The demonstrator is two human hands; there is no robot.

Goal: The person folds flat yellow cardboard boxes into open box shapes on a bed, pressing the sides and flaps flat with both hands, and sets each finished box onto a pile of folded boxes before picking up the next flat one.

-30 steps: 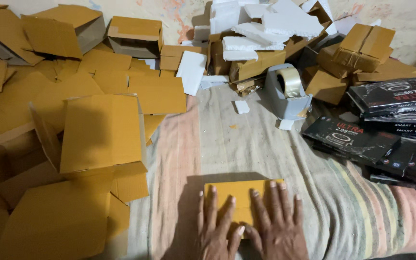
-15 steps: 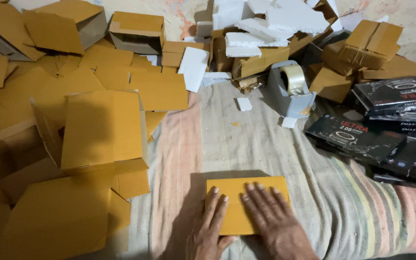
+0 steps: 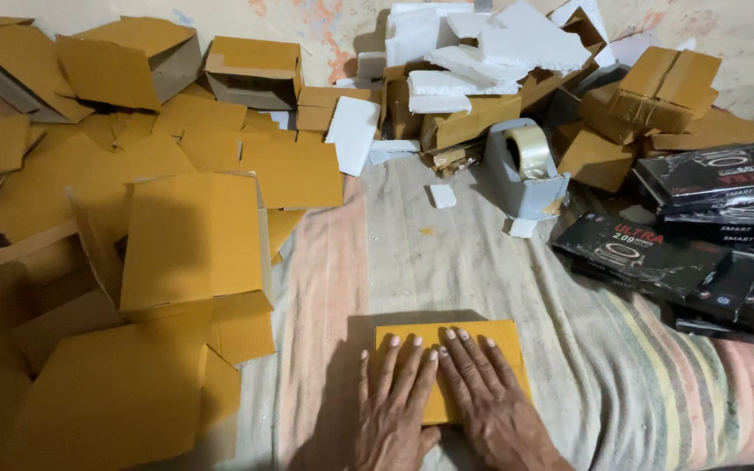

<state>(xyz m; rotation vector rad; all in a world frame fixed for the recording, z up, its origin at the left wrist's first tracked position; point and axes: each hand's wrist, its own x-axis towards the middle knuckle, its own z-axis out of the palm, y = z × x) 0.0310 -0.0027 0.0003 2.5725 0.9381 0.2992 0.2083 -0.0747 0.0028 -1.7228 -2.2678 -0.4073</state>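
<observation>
A flat yellow-brown cardboard packet (image 3: 464,349) lies on the striped cloth at bottom centre. To the left spreads a heap of flattened brown cartons (image 3: 194,235), with a few open brown boxes (image 3: 253,70) behind them along the wall. At right, long black retail boxes (image 3: 656,257) with red and white print are stacked, and more brown boxes (image 3: 665,87) sit above them.

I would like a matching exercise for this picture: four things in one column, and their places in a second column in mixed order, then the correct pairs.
Things:
1. flat yellow cardboard piece
2. tape dispenser
3. black boxes
4. white foam pieces

Places:
A. stacked at the right edge
B. under the left hand and right hand
C. piled at the top by the wall
D. standing on the striped cloth, above the hands

Pairs: 1-B, 2-D, 3-A, 4-C
</observation>
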